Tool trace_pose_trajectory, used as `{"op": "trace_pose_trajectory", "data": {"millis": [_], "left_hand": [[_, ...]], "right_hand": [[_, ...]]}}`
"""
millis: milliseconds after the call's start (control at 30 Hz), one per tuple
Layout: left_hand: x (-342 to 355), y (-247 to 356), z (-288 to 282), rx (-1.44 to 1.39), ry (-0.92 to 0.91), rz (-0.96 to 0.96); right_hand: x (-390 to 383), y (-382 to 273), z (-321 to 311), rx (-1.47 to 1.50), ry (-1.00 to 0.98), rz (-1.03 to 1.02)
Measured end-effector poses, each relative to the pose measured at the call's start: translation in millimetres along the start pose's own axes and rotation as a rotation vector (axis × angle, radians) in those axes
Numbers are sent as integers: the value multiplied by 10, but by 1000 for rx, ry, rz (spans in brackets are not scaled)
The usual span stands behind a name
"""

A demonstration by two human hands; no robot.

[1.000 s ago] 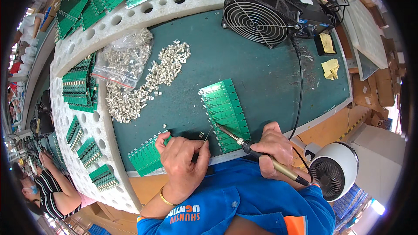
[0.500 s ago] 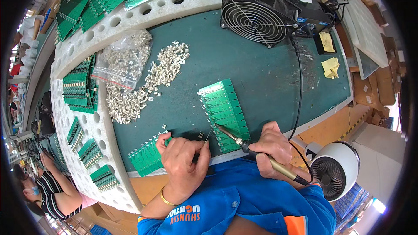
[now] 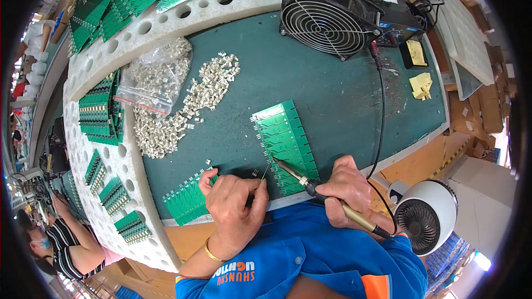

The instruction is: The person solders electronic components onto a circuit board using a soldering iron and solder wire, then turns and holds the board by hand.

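My right hand (image 3: pixel 348 189) is wrapped round the handle of a soldering iron (image 3: pixel 354 215). The iron's tip meets the left edge of a green circuit board panel (image 3: pixel 288 138), where small white connectors line up. A thin solder wire (image 3: pixel 265 173) is pinched in my left hand (image 3: pixel 235 199), its end close to the iron's tip. Left of that hand lies a second green circuit board panel (image 3: pixel 185 199) with connectors along its upper edge, partly hidden by my fingers. Two loose connectors (image 3: pixel 208 161) (image 3: pixel 255 173) lie nearby on the mat.
Loose white connectors (image 3: pixel 213 86) are heaped beside a plastic bag (image 3: pixel 158 72) of more. White foam (image 3: pixel 127 158) borders the left and back, carrying stacked boards (image 3: pixel 100 111). A black fan (image 3: pixel 327 25) stands behind, next to the soldering station (image 3: pixel 399 22). The iron's cable (image 3: pixel 381 116) hangs at right.
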State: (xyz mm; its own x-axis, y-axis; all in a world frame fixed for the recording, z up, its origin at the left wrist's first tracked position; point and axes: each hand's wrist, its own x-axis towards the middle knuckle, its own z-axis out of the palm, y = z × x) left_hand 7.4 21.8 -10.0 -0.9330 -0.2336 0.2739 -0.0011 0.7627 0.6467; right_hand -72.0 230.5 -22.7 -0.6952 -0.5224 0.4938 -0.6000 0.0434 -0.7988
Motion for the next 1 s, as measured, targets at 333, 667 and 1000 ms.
{"op": "trace_pose_trajectory", "data": {"millis": [333, 667, 1000], "left_hand": [[10, 15, 10, 17, -12, -1], [10, 4, 16, 24, -14, 2], [16, 1, 23, 9, -25, 6]], "right_hand": [[-37, -3, 14, -92, -37, -82], [-34, -3, -2, -95, -58, -86], [-41, -2, 3, -79, -50, -80]]}}
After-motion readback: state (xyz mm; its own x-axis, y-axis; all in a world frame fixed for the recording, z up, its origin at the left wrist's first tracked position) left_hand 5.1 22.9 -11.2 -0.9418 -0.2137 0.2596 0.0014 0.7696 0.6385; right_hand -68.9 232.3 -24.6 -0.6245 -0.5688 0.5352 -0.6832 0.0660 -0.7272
